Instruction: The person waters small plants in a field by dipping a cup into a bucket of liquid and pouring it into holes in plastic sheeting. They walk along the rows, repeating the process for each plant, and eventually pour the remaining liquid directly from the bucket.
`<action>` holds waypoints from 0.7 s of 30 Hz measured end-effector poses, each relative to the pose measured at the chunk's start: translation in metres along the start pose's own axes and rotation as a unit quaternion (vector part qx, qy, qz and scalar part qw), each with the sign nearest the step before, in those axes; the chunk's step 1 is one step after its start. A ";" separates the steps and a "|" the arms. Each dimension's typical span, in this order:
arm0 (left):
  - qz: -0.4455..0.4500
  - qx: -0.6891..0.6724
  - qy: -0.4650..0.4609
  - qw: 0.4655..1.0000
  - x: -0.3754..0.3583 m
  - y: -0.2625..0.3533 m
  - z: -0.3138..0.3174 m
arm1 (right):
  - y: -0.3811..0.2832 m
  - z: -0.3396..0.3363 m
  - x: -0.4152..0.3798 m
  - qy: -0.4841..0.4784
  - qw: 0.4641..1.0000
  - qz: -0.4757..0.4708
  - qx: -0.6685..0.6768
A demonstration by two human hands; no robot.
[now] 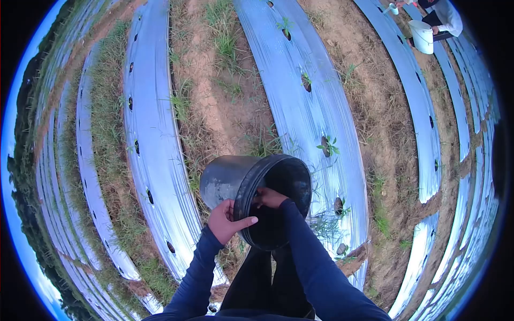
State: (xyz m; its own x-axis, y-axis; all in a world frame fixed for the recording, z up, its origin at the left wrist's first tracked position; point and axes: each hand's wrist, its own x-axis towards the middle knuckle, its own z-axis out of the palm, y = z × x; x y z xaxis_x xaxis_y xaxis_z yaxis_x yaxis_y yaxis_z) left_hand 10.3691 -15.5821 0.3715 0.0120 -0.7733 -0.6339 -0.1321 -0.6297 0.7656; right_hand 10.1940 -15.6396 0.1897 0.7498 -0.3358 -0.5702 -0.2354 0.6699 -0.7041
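A black bucket (224,181) is tilted on its side in front of my legs, its mouth facing right. My left hand (226,220) grips the near-left part of its rim, thumb over the lip. Inside the mouth is my right hand (271,197), fingers curled; whatever they might hold is hidden. The inside of the bucket is too dark to make out any contents. Just right of the bucket runs a bed covered in silvery plastic mulch (300,120), with a small green seedling (329,146) growing from a hole.
More plastic-covered rows, such as the left bed (155,112), curve along both sides. Bare soil and grass (227,45) lie between them. At the upper right a person (445,20) carries a white bucket (421,37) and a small white cup (393,8).
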 end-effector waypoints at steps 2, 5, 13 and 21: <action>0.013 -0.027 -0.002 1.000 -0.015 0.043 -0.005 | 0.024 0.006 0.052 0.025 0.986 0.054 0.155; 0.015 -0.028 -0.009 0.999 -0.033 0.099 -0.011 | 0.054 -0.010 0.111 -0.002 0.996 -0.029 0.088; 0.024 0.010 -0.004 1.000 0.022 0.137 -0.014 | -0.100 -0.063 0.068 0.194 0.978 0.070 0.027; -0.042 -0.057 -0.014 0.997 0.166 0.113 -0.012 | -0.127 -0.147 0.078 0.351 0.774 -0.020 -0.527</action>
State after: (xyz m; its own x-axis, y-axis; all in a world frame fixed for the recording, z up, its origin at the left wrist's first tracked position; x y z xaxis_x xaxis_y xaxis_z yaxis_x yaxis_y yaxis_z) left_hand 10.3680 -15.7824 0.3547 -0.0104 -0.7155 -0.6986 -0.0188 -0.6983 0.7155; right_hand 10.1915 -15.8481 0.1724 0.3351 -0.8673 -0.3681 -0.8718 -0.1373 -0.4701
